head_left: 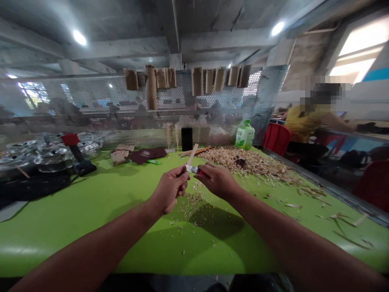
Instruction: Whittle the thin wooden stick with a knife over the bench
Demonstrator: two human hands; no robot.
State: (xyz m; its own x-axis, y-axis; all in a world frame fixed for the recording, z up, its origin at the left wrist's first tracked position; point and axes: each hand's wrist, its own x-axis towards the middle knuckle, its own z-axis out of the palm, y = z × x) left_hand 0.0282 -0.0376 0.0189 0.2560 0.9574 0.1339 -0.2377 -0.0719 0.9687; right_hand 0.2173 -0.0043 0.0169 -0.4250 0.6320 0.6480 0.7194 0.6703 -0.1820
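My left hand is closed around a thin, pale wooden strip, whose far end points up and away from me. My right hand grips a knife with a red handle, and its metal blade meets the strip just by the left thumb. Both hands are held above the middle of the green tabletop. Small wood chips lie scattered on the surface beneath them. The strip's near end is hidden in the left fingers.
A heap of wood shavings spreads at right, below a green bottle. A dark phone stands at the back. Brown sheets and metal kettles sit at left. A perforated screen closes the back. Someone in yellow sits at right.
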